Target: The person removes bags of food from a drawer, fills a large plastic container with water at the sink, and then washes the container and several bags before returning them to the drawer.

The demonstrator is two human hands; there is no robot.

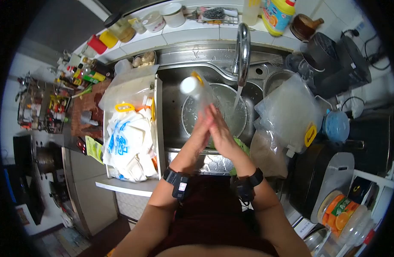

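Both hands meet over the sink [175,107], palms pressed together around the lower end of a clear bottle [197,92]. The left hand [200,135] and right hand [220,132] close their grip on it from either side. The bottle tilts up and to the left, its white cap end blurred. It sits above a round metal basin [231,107] inside the sink, just left of the thin stream falling from the faucet [243,51].

The sink's left edge is crowded by a white tray [158,128] heaped with plastic bags [128,141]. On the right, a large clear bag [291,111] hangs over the rim. Open room is narrow, mostly straight above the basin. The near steel edge lies just under the wrists.

On the table behind, a yellow bottle [277,15] stands by white bowls [173,15].
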